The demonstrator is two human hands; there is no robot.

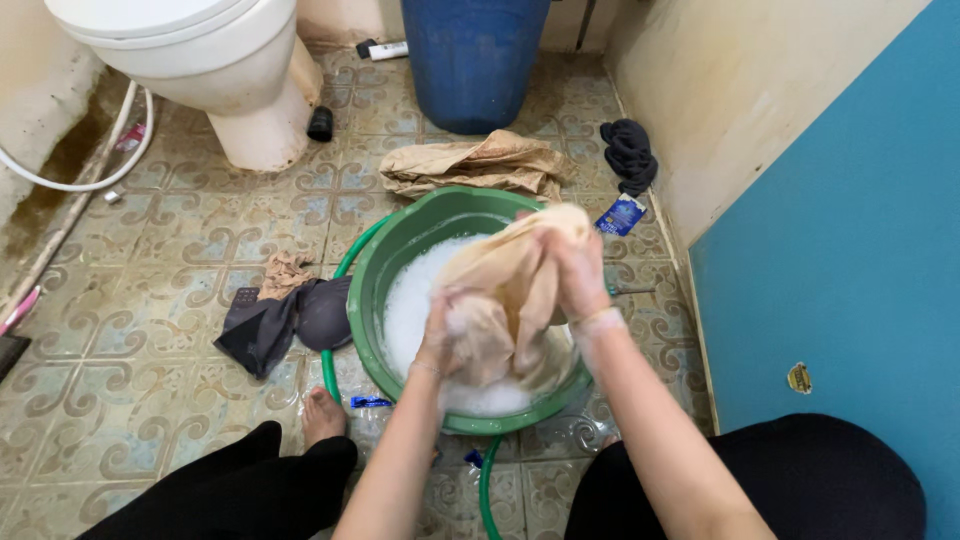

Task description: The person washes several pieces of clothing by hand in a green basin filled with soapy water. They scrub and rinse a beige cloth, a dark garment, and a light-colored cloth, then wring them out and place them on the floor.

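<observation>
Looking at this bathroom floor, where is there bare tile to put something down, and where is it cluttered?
Bare tile lies left of the dark garment, toward the white hose, and between the toilet and tan cloth pile. It is crowded around the green basin, where both hands grip a tan garment, and along the right wall.

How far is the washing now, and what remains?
Done: the green basin holds foamy water. In hand: the left hand and right hand grip the beige garment above it. Left: the tan cloth and dark clothes lie on the floor.
</observation>
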